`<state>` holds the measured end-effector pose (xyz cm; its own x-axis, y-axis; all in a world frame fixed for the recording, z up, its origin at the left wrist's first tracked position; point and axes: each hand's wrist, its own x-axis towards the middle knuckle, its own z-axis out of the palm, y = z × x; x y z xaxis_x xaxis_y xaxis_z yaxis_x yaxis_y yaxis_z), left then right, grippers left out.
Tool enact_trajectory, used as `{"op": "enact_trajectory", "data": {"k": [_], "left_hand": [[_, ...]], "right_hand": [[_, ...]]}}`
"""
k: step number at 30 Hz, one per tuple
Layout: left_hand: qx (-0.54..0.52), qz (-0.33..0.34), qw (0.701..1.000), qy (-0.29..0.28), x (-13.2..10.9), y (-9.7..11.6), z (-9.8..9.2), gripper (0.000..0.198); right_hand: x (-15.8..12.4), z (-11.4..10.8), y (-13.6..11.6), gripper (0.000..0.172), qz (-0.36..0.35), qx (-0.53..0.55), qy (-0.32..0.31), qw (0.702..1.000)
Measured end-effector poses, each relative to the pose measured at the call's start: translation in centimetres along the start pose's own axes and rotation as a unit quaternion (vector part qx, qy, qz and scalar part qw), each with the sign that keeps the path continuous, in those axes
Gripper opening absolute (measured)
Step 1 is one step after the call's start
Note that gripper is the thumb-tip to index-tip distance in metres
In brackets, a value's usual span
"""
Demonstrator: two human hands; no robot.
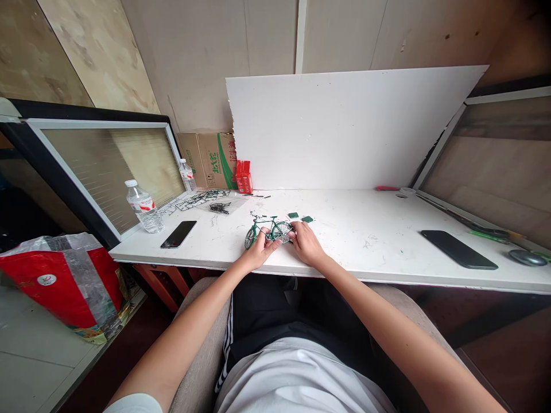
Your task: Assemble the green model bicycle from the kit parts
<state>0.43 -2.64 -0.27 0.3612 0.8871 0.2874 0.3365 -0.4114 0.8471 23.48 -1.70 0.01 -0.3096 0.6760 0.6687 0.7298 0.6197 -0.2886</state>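
A small green model bicycle (272,222) stands upright near the table's front edge, its handlebar end to the left. My left hand (259,250) is closed on the lower middle of its frame, thumb stretched toward the rear wheel. My right hand (305,244) grips the back of the rear wheel between thumb and fingers; the exact contact is partly hidden. Just behind my right hand lie two small dark green flat pieces (307,219). Farther left, thin dark part frames (202,198) are spread out beside a clear plastic bag (220,207) with small dark parts.
A black phone (178,234) and water bottle (145,207) are on the left. A cardboard box (210,160) and small red box (244,176) stand behind. At right lie a black slab-like object (458,249) and a mouse (527,257). A white board (344,126) leans at the back.
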Motion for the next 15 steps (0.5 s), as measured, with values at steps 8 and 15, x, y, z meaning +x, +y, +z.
{"op": "enact_trajectory", "data": {"k": [8, 15], "left_hand": [[-0.030, 0.006, 0.999, -0.013, 0.13, -0.13, 0.12, 0.055], [-0.020, 0.005, 1.000, 0.006, -0.09, -0.25, 0.13, 0.055]], "right_hand": [[-0.04, 0.09, 0.24, 0.023, -0.021, 0.034, -0.001, 0.999], [-0.02, 0.18, 0.29, 0.022, -0.034, 0.018, 0.009, 0.999]]}}
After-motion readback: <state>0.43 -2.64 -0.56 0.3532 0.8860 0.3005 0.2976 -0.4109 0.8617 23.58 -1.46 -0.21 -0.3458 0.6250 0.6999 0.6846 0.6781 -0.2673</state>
